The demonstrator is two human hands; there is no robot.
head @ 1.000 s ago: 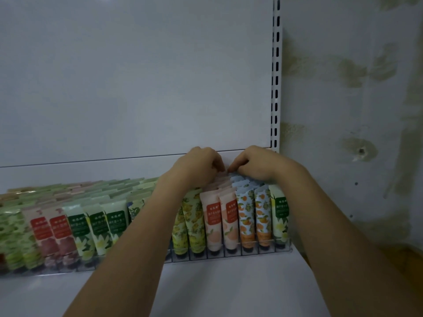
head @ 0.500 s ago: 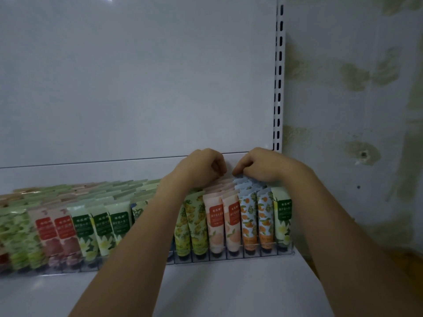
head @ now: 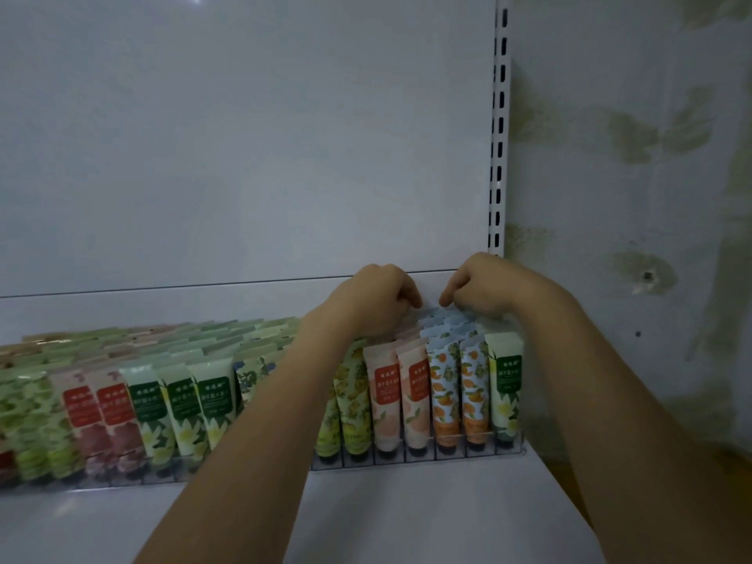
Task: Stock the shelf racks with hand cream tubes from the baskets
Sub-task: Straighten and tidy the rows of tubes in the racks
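Note:
Rows of hand cream tubes stand upright in a clear acrylic rack [head: 508,451] on the white shelf. At the front are peach tubes [head: 384,400], blue orange-print tubes [head: 445,392] and a green-label tube [head: 504,384]. My left hand [head: 372,301] and my right hand [head: 486,287] reach to the back of the peach and blue rows, knuckles up, a small gap between them. Their curled fingertips sit at the crimped tops of the rearmost tubes. The hands hide whether they pinch a tube.
More green, red and yellow tubes [head: 179,405] fill the rack to the left. The white back panel [head: 244,156] rises right behind my hands. A slotted upright [head: 498,136] marks the shelf's right end, with a stained wall [head: 630,197] beyond. No basket is in view.
Both hands stay at the back of the same rows. The gap between their fingertips has widened slightly, and the view has shifted a little.

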